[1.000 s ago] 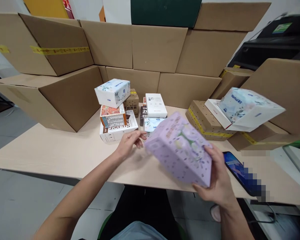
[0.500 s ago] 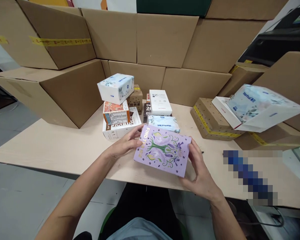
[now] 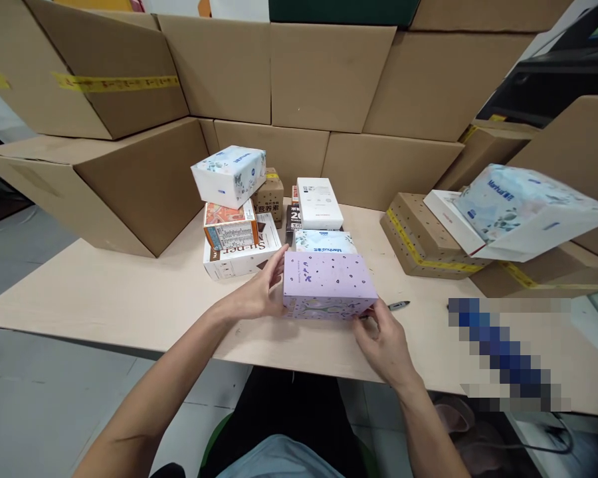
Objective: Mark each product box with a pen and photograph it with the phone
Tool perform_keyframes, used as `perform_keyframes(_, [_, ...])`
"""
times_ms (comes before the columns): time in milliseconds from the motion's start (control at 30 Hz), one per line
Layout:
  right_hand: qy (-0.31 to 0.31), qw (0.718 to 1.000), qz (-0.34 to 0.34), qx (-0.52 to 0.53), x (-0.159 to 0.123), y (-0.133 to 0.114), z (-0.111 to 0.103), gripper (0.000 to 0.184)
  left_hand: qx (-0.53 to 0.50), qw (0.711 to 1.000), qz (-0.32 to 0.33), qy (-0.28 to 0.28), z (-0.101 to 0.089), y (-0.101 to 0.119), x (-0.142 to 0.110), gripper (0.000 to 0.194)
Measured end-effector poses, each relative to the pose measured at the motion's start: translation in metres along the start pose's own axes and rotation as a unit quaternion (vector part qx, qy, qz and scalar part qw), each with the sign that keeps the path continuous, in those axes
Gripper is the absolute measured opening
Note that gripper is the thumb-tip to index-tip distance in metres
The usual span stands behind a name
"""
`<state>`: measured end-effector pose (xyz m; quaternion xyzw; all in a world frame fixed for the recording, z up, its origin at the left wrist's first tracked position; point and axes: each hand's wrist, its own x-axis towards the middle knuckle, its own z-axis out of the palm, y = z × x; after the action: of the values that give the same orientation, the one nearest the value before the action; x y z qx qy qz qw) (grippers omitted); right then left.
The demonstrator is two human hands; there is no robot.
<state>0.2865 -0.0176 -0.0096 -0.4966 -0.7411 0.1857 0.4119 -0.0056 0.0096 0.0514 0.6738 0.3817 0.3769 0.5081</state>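
Observation:
A purple printed box [image 3: 329, 275] is between my two hands near the middle of the table, its narrow side facing up and its patterned face toward me. My left hand [image 3: 262, 289] presses against its left end. At the lower right corner, the fingers of my right hand [image 3: 385, 338] grip the box. Just behind it lies a tissue pack [image 3: 323, 241], partly covered by the box. A pen [image 3: 398, 305] rests on the table beside my right hand.
On the left, a tissue pack [image 3: 232, 174] tops an orange box [image 3: 229, 224] and a white box [image 3: 239, 255]. A white carton [image 3: 319, 202] stands behind the purple box. Dotted cardboard boxes [image 3: 423, 232] and another tissue pack [image 3: 523, 209] sit right. Large cardboard boxes [image 3: 274, 149] wall the back.
The purple box has been tipped, so its large face turned away from view and its narrow side shows on top. Both hands moved with it, and the pen came into fuller view.

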Motion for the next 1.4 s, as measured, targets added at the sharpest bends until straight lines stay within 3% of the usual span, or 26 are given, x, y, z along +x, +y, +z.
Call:
perform_keyframes(233, [0.022,0.999,-0.022,-0.024,0.001,-0.002,-0.003,0.046,0.08,0.996,0.019,-0.02,-0.005,0.014,-0.002,0.106])
perform_keyframes(433, [0.035,0.998,0.038,0.04,-0.007,0.0,-0.007,0.056,0.174,0.985,0.024,-0.004,-0.006,0.01,-0.008,0.108])
perform_keyframes(600, [0.08,0.987,0.038,0.135,-0.01,0.002,-0.01,0.044,0.099,0.993,0.0,-0.068,-0.015,0.01,-0.014,0.103])
perform_keyframes(733, [0.116,0.98,0.044,0.154,-0.021,0.0,-0.013,0.035,0.028,0.991,0.028,-0.124,-0.025,0.013,-0.024,0.065])
perform_keyframes(833, [0.111,0.983,0.051,0.137,-0.035,0.0,-0.012,0.039,0.017,0.998,0.023,-0.064,-0.014,0.015,-0.041,0.04])
perform_keyframes(1033, [0.05,0.992,-0.021,0.113,-0.055,-0.004,-0.008,0.06,0.068,0.991,-0.007,0.117,0.04,0.007,-0.078,0.043])
perform_keyframes(1167, [0.036,0.992,-0.023,0.115,-0.057,-0.012,-0.003,0.06,0.049,0.972,-0.071,0.218,0.058,-0.005,-0.087,0.06])
perform_keyframes(1267, [0.038,0.989,0.018,0.141,-0.058,-0.017,0.005,0.061,0.018,0.965,-0.128,0.23,0.06,-0.008,-0.085,0.063])
perform_keyframes(1400, [0.063,0.988,0.053,0.131,-0.055,-0.026,0.013,0.055,0.01,0.969,-0.134,0.21,0.061,-0.002,-0.08,0.057])
